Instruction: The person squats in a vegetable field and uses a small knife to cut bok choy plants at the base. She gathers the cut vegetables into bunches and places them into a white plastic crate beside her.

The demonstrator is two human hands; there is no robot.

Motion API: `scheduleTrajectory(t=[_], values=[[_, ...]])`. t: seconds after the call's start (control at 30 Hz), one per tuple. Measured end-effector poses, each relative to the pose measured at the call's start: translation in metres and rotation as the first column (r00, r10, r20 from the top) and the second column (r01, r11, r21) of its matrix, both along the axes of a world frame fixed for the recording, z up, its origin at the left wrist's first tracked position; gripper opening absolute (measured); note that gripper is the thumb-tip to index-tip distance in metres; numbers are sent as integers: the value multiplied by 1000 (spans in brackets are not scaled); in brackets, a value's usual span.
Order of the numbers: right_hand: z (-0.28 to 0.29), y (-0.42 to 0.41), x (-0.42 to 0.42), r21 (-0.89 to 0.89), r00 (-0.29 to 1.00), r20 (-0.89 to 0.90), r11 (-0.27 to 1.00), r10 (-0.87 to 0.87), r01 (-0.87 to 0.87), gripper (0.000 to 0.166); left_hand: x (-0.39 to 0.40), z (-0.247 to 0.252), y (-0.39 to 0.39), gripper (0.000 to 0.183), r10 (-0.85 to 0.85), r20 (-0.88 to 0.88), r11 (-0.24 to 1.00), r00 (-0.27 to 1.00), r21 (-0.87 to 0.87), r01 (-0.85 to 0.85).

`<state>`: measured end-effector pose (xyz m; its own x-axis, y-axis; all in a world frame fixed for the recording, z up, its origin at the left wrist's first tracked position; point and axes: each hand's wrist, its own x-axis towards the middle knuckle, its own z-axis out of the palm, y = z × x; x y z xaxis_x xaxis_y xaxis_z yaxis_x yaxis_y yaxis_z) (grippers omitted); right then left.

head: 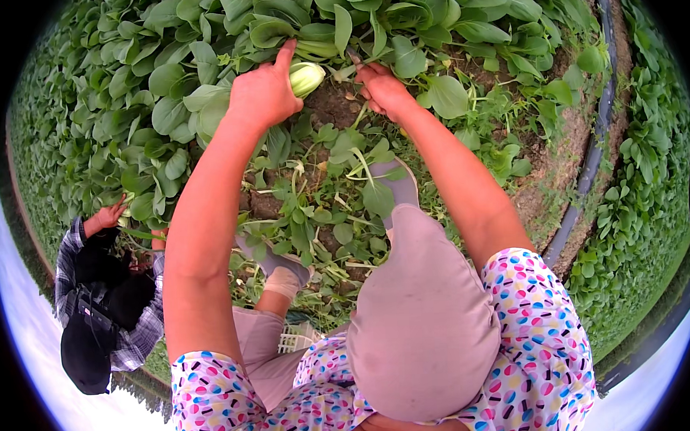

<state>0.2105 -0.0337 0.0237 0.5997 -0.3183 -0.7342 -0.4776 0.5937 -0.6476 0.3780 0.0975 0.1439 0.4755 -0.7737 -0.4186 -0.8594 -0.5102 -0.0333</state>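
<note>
My left hand (pixel 265 93) grips a head of bok choy (pixel 306 79) on its side, its pale cut-looking base pointing right. The leaves of that head are partly hidden behind the hand. To the right, my right hand (pixel 385 90) is closed around a small knife (pixel 353 55), whose blade points up and left toward the plants. Most of the knife's handle is covered by the fingers. Just beyond both hands stand bok choy plants (pixel 307 37) rooted in the bed. Bare soil (pixel 334 105) shows between the two hands.
Loose leaves and trimmings (pixel 316 211) litter the ground around my shoes (pixel 398 182). A black irrigation hose (pixel 596 144) runs along the right. Behind my leg is a white plastic crate (pixel 297 338). A co-worker (pixel 106 303) in a plaid shirt crouches at left, hand on a plant.
</note>
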Motion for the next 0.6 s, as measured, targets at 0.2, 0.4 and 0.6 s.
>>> scheduleTrajectory(t=[0.2, 0.4, 0.6], values=[[15, -11, -7, -8, 999, 37, 1000, -13, 13, 34, -1, -2, 1, 97, -12, -3, 999, 1000, -39, 11], [28, -17, 6, -124, 992, -32, 984, 126, -129, 33, 0, -4, 8, 89, 33, -67, 999, 997, 30, -31], [-26, -18, 27, -587, 907, -261, 691, 331, -421, 41, -2, -8, 14, 86, 71, -114, 997, 991, -13, -73]])
